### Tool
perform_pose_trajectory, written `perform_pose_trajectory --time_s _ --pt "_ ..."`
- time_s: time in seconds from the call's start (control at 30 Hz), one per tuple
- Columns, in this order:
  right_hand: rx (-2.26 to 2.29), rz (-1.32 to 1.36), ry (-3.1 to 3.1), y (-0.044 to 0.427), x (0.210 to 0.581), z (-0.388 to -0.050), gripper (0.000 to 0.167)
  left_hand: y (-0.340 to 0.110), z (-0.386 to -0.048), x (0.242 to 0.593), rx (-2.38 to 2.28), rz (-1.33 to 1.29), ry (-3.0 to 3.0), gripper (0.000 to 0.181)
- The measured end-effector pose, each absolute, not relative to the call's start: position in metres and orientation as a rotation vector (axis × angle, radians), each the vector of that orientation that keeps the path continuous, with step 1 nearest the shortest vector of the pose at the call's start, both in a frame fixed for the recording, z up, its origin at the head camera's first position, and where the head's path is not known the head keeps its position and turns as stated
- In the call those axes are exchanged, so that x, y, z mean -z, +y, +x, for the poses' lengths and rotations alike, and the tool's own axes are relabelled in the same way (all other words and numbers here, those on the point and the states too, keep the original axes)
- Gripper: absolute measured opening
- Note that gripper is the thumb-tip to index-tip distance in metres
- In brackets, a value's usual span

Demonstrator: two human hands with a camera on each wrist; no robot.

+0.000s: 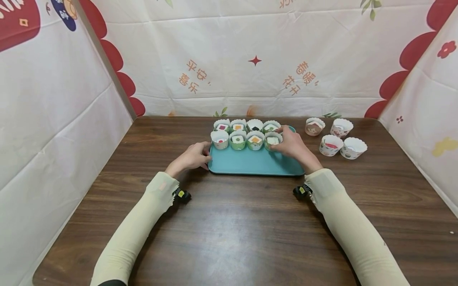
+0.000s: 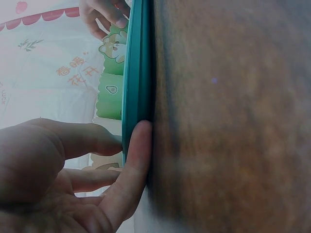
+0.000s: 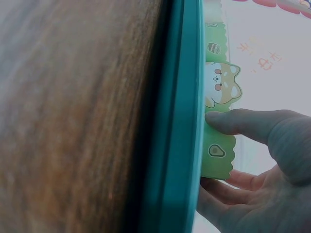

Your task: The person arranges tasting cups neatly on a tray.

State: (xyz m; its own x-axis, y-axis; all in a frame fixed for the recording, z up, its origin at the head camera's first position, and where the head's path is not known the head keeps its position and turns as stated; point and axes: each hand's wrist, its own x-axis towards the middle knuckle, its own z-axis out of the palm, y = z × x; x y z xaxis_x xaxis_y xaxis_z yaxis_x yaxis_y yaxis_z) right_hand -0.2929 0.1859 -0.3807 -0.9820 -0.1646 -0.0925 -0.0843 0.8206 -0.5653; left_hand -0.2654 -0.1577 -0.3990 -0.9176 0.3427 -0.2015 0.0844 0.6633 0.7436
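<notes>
Pale sleeves (image 1: pixel 130 230) reach toward the teal tray (image 1: pixel 250 163): left hand (image 1: pixel 193 155) pinching its left edge, right hand (image 1: pixel 292 143) gripping a green avocado-print paper cup (image 3: pixel 218 138) on its right side. Squeezing could crumple it; tugging the tray could topple neighbouring cups (image 1: pixel 237 145).

At a desk (image 1: pixel 229 234), a person wears a left sleeve (image 1: pixel 134 234) and a right sleeve (image 1: pixel 354 226) of pale cream-green cloth, ending in loose, uneven cuffs (image 1: pixel 323 178) above a bare left hand (image 1: pixel 191 156) and right hand (image 1: pixel 292 145). A faint pinkish patch (image 1: pixel 162 186) marks the left cuff; toward the desk's near left corner, a black band (image 1: pixel 112 283) crosses that arm. Creases run around both forearms. A small black device (image 1: pixel 186 197) with a yellow-green marking sits at the left wrist, a matching black unit (image 1: pixel 298 193) at the right.
</notes>
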Motion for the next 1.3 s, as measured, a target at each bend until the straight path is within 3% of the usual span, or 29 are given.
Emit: perform_pose_trajectory --time_s 1.3 --pt "0.900 -0.248 2.856 0.201 0.358 -0.284 0.080 -0.157 -0.267 0.399 -1.103 0.322 2.555 0.062"
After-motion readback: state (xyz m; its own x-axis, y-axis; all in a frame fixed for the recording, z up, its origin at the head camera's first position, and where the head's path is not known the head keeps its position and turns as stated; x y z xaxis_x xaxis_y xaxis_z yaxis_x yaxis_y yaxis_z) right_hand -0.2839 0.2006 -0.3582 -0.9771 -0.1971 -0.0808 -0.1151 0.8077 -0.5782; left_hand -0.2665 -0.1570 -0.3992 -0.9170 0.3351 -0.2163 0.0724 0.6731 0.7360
